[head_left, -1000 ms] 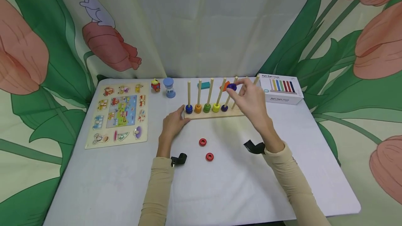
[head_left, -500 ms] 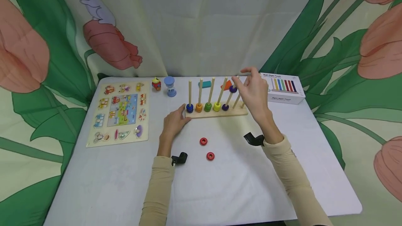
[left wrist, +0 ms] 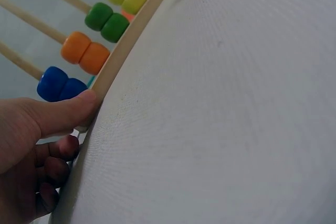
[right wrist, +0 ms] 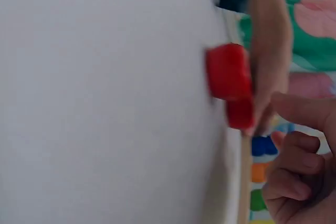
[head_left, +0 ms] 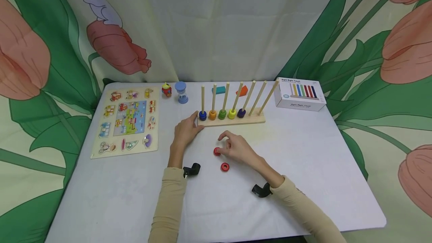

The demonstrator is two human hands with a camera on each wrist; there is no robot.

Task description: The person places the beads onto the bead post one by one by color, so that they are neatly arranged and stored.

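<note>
A wooden bead stand [head_left: 233,122] with several upright pegs stands at mid-table. Pairs of beads sit on its pegs: blue [head_left: 202,115], orange [head_left: 212,115], green [head_left: 222,114], yellow [head_left: 231,113] and dark purple [head_left: 241,113]. The two rightmost pegs are bare. My left hand [head_left: 185,132] grips the stand's left end, thumb at the front edge [left wrist: 86,98]. My right hand [head_left: 239,148] hovers low over the cloth, thumb at the farther red bead [head_left: 217,152], fingers loosely bent. The right wrist view shows a gap between thumb and beads. A second red bead [head_left: 225,167] lies nearer me.
A picture puzzle board [head_left: 153,123] lies on the left. Behind the stand are a toy figure [head_left: 167,89], a blue sand timer [head_left: 182,93], a teal block [head_left: 219,90] and an orange block [head_left: 242,91]. A white box [head_left: 299,95] stands at the back right.
My right hand let go of a purple bead on the fifth peg, and the bead slid down to the base. The hand then moved down and left to the red beads. The left hand stayed put.
</note>
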